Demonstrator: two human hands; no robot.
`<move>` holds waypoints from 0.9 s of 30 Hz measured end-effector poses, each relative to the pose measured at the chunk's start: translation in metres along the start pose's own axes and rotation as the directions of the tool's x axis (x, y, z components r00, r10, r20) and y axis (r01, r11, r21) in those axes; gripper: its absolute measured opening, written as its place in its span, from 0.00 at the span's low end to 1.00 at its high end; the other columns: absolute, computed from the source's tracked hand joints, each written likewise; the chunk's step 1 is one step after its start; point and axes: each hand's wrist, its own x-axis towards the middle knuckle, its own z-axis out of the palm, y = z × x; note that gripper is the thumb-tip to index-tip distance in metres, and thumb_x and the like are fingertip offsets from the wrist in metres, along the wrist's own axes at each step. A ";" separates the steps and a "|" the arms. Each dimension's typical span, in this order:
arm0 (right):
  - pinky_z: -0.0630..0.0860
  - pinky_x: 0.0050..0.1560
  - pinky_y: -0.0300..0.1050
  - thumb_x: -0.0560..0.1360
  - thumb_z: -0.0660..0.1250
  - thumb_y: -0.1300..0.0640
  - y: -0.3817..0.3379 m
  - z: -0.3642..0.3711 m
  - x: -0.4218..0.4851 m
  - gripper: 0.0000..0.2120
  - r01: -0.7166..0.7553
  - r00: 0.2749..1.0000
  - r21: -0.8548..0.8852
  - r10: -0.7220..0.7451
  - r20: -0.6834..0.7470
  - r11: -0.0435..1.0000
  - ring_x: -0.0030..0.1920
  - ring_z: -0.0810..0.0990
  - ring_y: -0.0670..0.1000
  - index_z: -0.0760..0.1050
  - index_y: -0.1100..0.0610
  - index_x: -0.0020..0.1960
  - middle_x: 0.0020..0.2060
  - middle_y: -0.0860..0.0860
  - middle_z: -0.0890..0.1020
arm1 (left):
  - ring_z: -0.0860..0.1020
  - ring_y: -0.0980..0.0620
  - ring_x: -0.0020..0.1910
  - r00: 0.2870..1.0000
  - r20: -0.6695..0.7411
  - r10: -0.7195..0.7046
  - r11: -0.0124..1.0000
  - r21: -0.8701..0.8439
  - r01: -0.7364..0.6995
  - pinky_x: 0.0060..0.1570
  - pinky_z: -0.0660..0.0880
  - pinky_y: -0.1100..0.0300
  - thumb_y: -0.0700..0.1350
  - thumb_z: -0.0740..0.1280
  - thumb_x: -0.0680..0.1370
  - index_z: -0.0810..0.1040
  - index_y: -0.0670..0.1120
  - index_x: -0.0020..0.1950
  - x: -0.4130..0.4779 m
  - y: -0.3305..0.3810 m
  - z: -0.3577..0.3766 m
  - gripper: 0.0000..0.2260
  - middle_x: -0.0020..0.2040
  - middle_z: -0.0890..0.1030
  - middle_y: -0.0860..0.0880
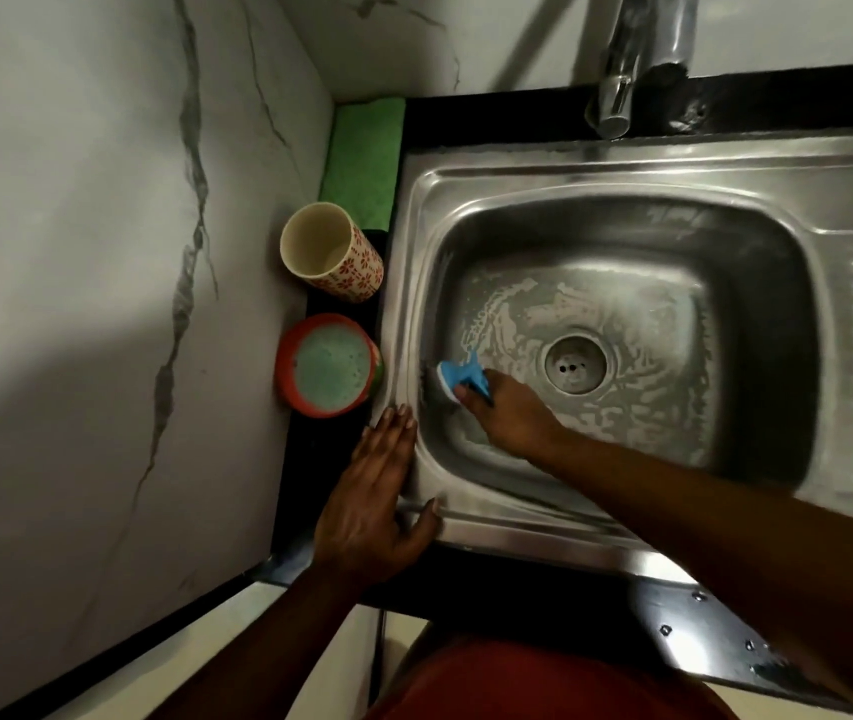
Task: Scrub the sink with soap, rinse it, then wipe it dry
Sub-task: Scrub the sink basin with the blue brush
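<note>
Against the sink (757, 283) wall, right hand (512, 413) grips the brush (458, 376) to scrub; left hand (372, 501), fingers (396, 428) straight, steadies on the rim (497, 530).

The light is dim and uneven: left of the left hand (372, 506) and its fingers (396, 426) the marble wall (76, 189) is palest, crossed by one broad shadow. Soft glare streaks the sink (492, 522) rim beside the fingertips. Beyond them the tap (622, 70) is blurred, and straight edges bow toward the corners
</note>
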 end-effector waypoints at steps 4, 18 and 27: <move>0.76 0.54 0.49 0.82 0.62 0.41 -0.026 -0.019 0.061 0.23 -0.045 0.986 0.212 0.077 -0.148 0.976 0.57 0.81 0.61 0.78 0.59 0.64 0.55 0.59 0.83 | 0.58 0.45 0.83 1.000 -0.002 -0.007 1.000 -0.002 0.007 0.80 0.60 0.42 0.56 0.67 0.80 0.60 0.39 0.83 0.000 0.000 0.000 0.37 0.84 0.60 0.44; 0.73 0.59 0.47 0.83 0.61 0.43 -0.010 -0.008 0.095 0.24 -0.155 0.967 0.221 0.194 -0.164 0.963 0.62 0.78 0.60 0.74 0.59 0.69 0.62 0.60 0.80 | 0.58 0.45 0.83 0.999 -0.036 0.031 1.000 0.006 -0.031 0.81 0.59 0.44 0.57 0.65 0.81 0.60 0.38 0.83 -0.001 -0.002 0.003 0.37 0.84 0.60 0.44; 0.68 0.46 0.46 0.81 0.64 0.41 0.042 0.025 0.025 0.22 -0.005 1.000 -0.234 0.003 -0.006 0.972 0.55 0.81 0.64 0.76 0.60 0.61 0.54 0.62 0.83 | 0.58 0.44 0.84 0.998 -0.052 0.047 0.999 0.002 -0.047 0.81 0.57 0.45 0.55 0.68 0.79 0.60 0.37 0.83 0.000 -0.002 0.004 0.38 0.84 0.59 0.43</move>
